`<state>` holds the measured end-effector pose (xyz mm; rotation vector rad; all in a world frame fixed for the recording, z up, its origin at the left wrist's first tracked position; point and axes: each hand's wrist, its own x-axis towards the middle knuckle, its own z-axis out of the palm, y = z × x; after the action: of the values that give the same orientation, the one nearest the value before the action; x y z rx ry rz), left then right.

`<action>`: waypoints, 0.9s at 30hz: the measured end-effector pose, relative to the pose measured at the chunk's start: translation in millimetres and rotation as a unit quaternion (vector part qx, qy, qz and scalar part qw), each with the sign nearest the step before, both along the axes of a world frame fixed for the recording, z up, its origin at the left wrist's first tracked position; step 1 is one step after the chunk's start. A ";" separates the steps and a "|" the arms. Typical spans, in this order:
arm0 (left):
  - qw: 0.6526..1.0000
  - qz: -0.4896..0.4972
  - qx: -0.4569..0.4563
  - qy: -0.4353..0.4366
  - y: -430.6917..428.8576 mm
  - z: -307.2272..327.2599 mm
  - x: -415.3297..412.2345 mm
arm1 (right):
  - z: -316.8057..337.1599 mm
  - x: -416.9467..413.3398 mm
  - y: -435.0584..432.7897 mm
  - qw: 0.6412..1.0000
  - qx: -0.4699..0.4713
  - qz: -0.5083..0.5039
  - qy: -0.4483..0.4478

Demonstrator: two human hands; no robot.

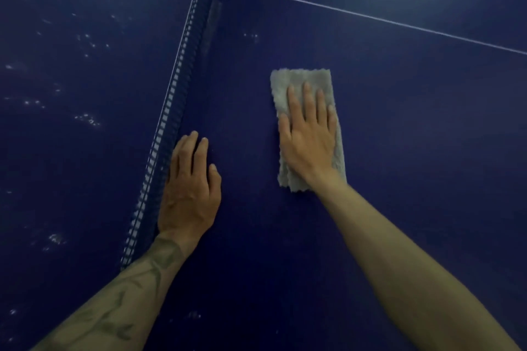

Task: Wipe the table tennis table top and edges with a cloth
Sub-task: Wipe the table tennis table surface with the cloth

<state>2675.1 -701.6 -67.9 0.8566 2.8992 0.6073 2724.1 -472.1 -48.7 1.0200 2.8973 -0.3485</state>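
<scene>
A folded grey cloth [288, 81] lies flat on the dark blue table tennis table top [399, 122], right of the net. My right hand [309, 137] presses down on the cloth with straight fingers spread, covering its middle and lower part. My left hand [189, 188] rests flat on the bare table top just beside the net, fingers straight and holding nothing.
The net [174, 88] with its white top band runs diagonally from the lower left up to the top centre. Pale smudges and specks [88, 120] dot the table half left of the net. A white centre line [370, 17] crosses the far side.
</scene>
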 end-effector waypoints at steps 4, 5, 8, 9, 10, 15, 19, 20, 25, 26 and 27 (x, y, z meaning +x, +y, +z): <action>1.000 -0.002 -0.011 0.013 -1.3 -2.7 -1.7 | -0.2 -70.6 5.5 1.000 -0.016 0.021 0.011; 1.000 -0.003 -0.015 0.013 -1.2 -2.0 -2.2 | -0.6 -74.2 -2.8 0.998 -0.005 0.060 0.014; 1.000 -0.002 -0.022 0.011 -0.2 0.6 -1.6 | -2.6 -59.5 -10.0 0.985 0.012 0.170 0.021; 1.000 0.000 -0.023 0.009 0.0 1.2 -1.7 | -1.6 -57.7 -1.3 0.985 0.010 0.172 0.020; 1.000 0.000 -0.024 0.006 0.2 2.0 -1.8 | -0.3 -61.4 11.1 0.988 0.012 0.151 0.013; 1.000 -0.001 -0.023 -0.015 0.8 5.1 -3.0 | 5.8 -145.8 57.3 0.999 -0.024 0.031 0.009; 0.999 -0.004 -0.025 -0.024 2.5 10.0 -5.3 | 6.1 -184.7 29.2 0.991 -0.017 0.131 0.014; 0.999 -0.002 -0.028 -0.028 3.2 12.1 -5.9 | 5.5 -178.9 18.3 0.983 -0.006 0.181 0.012; 0.998 0.002 -0.039 -0.051 5.5 21.1 -6.9 | 5.0 -157.2 33.1 0.978 -0.007 0.208 0.011; 0.998 0.002 -0.040 -0.054 5.6 21.9 -7.4 | 5.9 -167.5 42.4 0.984 -0.004 0.176 0.006; 0.998 0.001 -0.040 -0.058 5.7 22.3 -7.5 | 6.7 -181.9 50.1 0.989 -0.003 0.147 0.004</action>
<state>2667.5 -695.9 -45.7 0.7817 2.7999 0.5196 2542.2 -422.0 -42.0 0.5771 2.9892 -0.3435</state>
